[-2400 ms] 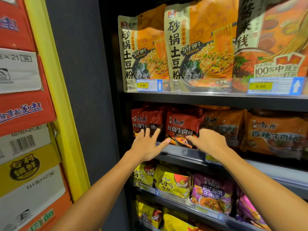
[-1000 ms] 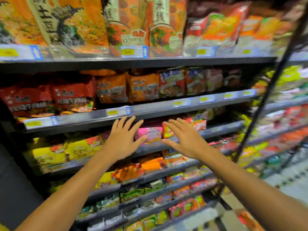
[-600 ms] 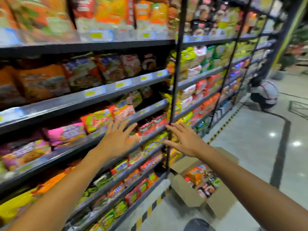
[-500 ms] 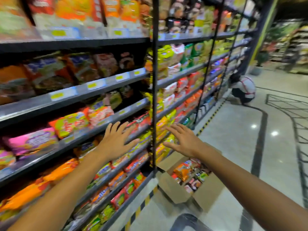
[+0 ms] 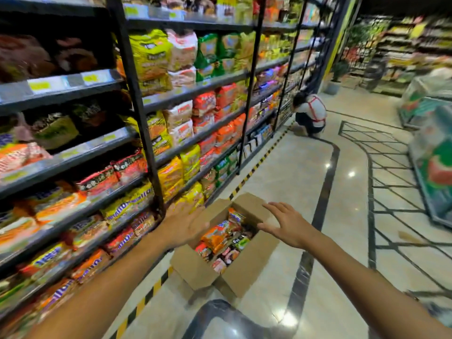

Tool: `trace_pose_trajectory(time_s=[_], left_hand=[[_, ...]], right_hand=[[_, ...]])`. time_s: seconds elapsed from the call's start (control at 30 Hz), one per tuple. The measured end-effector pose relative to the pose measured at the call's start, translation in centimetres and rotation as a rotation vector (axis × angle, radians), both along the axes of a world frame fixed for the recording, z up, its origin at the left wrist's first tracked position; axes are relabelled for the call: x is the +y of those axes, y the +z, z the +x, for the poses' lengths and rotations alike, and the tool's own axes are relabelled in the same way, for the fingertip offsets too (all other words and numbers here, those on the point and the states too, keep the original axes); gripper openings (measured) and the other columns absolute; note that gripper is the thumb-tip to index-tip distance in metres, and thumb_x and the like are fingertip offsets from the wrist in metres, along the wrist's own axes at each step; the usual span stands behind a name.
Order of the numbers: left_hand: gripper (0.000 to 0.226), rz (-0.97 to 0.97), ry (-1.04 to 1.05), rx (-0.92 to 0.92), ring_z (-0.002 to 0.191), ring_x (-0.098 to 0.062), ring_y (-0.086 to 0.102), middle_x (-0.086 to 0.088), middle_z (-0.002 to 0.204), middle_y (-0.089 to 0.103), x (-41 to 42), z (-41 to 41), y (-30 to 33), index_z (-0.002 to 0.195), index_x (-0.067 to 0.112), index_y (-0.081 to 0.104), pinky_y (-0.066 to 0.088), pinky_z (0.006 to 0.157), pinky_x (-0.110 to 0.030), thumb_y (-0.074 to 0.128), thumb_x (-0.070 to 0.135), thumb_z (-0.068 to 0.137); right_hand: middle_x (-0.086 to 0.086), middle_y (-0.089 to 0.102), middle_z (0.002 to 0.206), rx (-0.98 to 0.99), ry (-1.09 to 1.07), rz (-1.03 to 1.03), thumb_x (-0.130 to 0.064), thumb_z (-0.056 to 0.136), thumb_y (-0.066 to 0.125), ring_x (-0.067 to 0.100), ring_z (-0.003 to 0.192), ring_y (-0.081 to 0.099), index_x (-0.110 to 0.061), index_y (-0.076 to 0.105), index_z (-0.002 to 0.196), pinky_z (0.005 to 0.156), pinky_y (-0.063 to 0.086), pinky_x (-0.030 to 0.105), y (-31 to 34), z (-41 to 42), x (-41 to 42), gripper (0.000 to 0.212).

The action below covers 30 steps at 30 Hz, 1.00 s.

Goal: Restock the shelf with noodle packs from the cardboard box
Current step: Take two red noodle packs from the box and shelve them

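An open cardboard box [image 5: 247,267] stands on the shiny floor beside the shelving, holding several noodle packs [image 5: 216,237] in orange, red and green wrappers. My left hand [image 5: 186,225] hovers over the box's left flap with fingers spread and nothing in it. Over the box's right flap is my right hand [image 5: 285,222], fingers apart and empty too. The shelf [image 5: 97,145] runs along the left, its tiers crowded with noodle packs.
Black uprights [image 5: 137,99] divide the shelf bays. A person [image 5: 310,113] crouches at the shelf further down the aisle. A yellow-black stripe [image 5: 256,165] marks the floor along the shelf foot. Display stands [image 5: 433,143] sit at the right.
My view has swung right and down from the shelf to the aisle floor. Both empty hands have dropped from shelf height to just above the box.
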<state>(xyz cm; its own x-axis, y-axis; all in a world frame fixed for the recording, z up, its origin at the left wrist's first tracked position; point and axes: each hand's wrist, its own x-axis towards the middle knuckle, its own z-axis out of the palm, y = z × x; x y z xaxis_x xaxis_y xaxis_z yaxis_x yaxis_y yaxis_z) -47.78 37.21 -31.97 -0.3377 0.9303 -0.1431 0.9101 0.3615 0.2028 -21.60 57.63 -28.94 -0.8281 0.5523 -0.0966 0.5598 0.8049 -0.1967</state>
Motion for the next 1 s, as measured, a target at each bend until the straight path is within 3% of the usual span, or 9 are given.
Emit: trace_pose_trajectory(time_s=[0.1,0.2,0.27,0.4,0.53,0.63,0.7,0.83,1.0], left_hand=[[0.122,-0.035,0.021,-0.016,0.152,-0.027,0.005,0.001,0.166,0.01,2.0,-1.0,-2.0,0.156,0.034,0.018,0.003,0.121,-0.053,-0.018,0.096,0.057],[0.123,-0.04,0.067,-0.044,0.152,-0.026,0.007,0.002,0.166,0.01,4.4,-2.8,-4.5,0.156,0.034,0.019,0.005,0.122,-0.051,-0.02,0.095,0.057],[0.117,-0.015,0.09,-0.084,0.151,-0.025,0.012,0.002,0.165,0.016,6.2,-4.0,-6.6,0.156,0.033,0.022,0.008,0.12,-0.046,-0.015,0.094,0.064],[0.084,-0.059,0.136,-0.181,0.145,-0.027,0.024,0.001,0.158,0.03,10.3,-6.0,-10.8,0.151,0.03,0.033,0.017,0.115,-0.04,0.015,0.079,0.085],[0.098,-0.11,0.255,-0.28,0.143,-0.025,0.027,0.004,0.157,0.031,14.4,-9.4,-14.2,0.151,0.029,0.031,0.019,0.116,-0.04,0.004,0.081,0.073],[0.103,-0.143,0.324,-0.318,0.145,-0.026,0.025,0.002,0.159,0.028,17.5,-12.0,-15.4,0.152,0.027,0.03,0.017,0.119,-0.044,0.004,0.088,0.073],[0.095,-0.149,0.363,-0.336,0.146,-0.026,0.025,0.0,0.16,0.028,19.5,-13.0,-15.5,0.153,0.025,0.029,0.018,0.119,-0.045,0.012,0.082,0.079],[0.077,-0.144,0.464,-0.403,0.146,-0.026,0.026,-0.005,0.159,0.03,22.9,-14.2,-16.8,0.154,0.019,0.03,0.022,0.119,-0.04,0.031,0.065,0.093],[0.069,-0.131,0.763,-0.549,0.136,-0.031,0.043,-0.012,0.147,0.047,27.2,-15.4,-20.3,0.143,0.011,0.047,0.032,0.108,-0.036,0.046,0.059,0.095]], right_hand=[[0.003,0.029,0.161,-0.009,0.024,-0.062,-0.082,0.08,0.026,0.025,0.147,0.023,-0.023,0.029,0.155,0.119,0.022,0.038,-1.8,-1.6,2.6,0.096],[0.002,0.033,0.159,0.0,0.052,-0.136,-0.088,0.075,0.021,0.023,0.144,0.028,-0.025,0.029,0.154,0.117,0.028,0.04,-4.0,-4.3,5.2,0.101],[0.002,0.033,0.158,-0.014,0.06,-0.179,-0.087,0.078,0.024,0.023,0.143,0.028,-0.027,0.029,0.154,0.116,0.029,0.041,-5.5,-6.6,7.3,0.097],[0.003,0.043,0.152,-0.054,0.105,-0.235,-0.087,0.083,0.028,0.024,0.14,0.036,-0.03,0.034,0.151,0.113,0.035,0.041,-9.6,-11.3,12.5,0.089],[0.001,0.044,0.152,-0.122,0.12,-0.295,-0.091,0.078,0.023,0.023,0.144,0.029,-0.032,0.029,0.154,0.115,0.033,0.043,-12.1,-16.1,17.7,0.096],[0.005,0.041,0.154,-0.159,0.167,-0.306,-0.083,0.083,0.031,0.027,0.145,0.027,-0.025,0.03,0.155,0.117,0.03,0.043,-13.2,-19.7,21.3,0.093],[0.006,0.036,0.158,-0.172,0.178,-0.332,-0.079,0.086,0.037,0.027,0.145,0.028,-0.024,0.03,0.155,0.117,0.031,0.044,-14.3,-21.7,23.4,0.088],[0.004,0.043,0.154,-0.197,0.237,-0.427,-0.088,0.082,0.028,0.026,0.143,0.035,-0.029,0.033,0.153,0.113,0.036,0.047,-17.7,-25.0,27.6,0.093],[0.004,0.049,0.149,-0.248,0.37,-0.489,-0.089,0.08,0.029,0.024,0.145,0.033,-0.024,0.037,0.152,0.117,0.031,0.043,-22.5,-29.7,32.9,0.097]])
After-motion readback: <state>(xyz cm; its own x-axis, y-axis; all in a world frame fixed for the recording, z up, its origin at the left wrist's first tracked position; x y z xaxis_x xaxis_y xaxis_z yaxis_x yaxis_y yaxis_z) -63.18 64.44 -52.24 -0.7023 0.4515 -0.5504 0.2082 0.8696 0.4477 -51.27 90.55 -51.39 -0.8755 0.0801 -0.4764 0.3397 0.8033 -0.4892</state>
